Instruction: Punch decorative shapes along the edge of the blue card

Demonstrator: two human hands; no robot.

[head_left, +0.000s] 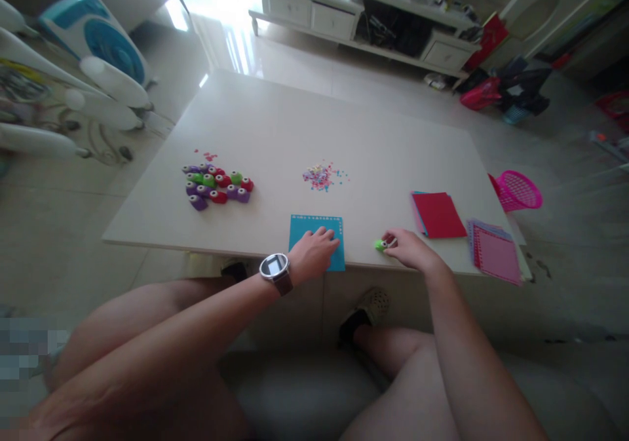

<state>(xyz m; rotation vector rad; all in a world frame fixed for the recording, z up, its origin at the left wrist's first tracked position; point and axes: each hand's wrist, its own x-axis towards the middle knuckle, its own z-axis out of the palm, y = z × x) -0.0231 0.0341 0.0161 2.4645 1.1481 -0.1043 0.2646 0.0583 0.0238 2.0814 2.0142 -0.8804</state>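
My left hand (312, 252), with a watch on its wrist, rests flat on a blue square sheet of paper (314, 228) at the near edge of the white table (275, 120). My right hand (409, 247) lies to the right of the sheet, its fingers closed on a small green paper punch (380, 245) that sits on the table. A little heap of coloured paper bits (320, 176) lies beyond the blue sheet.
A cluster of several purple, red and green punches (216, 187) sits at the left. A red sheet stack (437, 214) and pink sheets (496, 252) lie at the right. A pink basket (519, 191) stands past the right edge. Cabinets line the far wall.
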